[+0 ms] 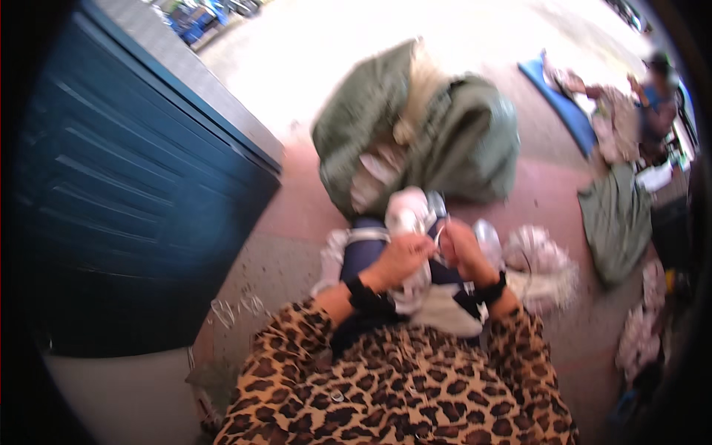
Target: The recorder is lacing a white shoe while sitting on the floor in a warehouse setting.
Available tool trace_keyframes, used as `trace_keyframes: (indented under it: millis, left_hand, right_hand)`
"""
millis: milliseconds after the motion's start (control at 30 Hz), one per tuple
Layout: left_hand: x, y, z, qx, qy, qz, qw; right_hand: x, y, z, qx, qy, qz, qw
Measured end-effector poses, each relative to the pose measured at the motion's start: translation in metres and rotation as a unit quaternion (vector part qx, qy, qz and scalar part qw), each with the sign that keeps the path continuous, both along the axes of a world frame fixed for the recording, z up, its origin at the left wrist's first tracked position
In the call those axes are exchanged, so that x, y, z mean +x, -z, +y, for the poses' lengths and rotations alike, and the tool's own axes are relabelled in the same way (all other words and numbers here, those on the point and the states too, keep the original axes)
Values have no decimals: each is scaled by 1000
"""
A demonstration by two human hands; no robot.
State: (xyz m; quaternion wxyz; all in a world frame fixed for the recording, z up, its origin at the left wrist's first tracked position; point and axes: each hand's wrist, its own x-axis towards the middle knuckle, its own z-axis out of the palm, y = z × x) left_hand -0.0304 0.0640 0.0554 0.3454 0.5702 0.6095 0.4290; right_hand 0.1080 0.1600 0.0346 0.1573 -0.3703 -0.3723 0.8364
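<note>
Close together over my lap, both hands work at a thin white cord [440, 233] that curves up between them. My left hand [404, 258] is closed, its fingertips pinched on the cord beside a rolled pale pink and white cloth bundle [407, 208]. My right hand [461, 246] is also closed, with thumb and fingers pressed together on the cord. The bundle stands upright between my knees, and more pale cloth [445, 310] lies across my lap. Blur hides how the cord runs around the bundle.
A large open green sack [475, 141] with pale stuff inside stands just ahead. Pale cloth [538, 259] is heaped to the right, near another green sack [617, 222]. A dark blue door [141, 193] is at left, loose white cords [236, 310] nearby. Another person [656, 111] sits far right.
</note>
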Motion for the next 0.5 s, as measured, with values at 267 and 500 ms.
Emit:
trace_keyframes:
  millis: [267,500]
  left_hand:
    - [-17,13,-2,-79,-171,-108,976]
    - [-7,-2,-14,-107,-166,-31,980]
  right_hand:
    - [-31,10,-16,79,-35,49,995]
    - [-35,10,-34,55,-25,85,995]
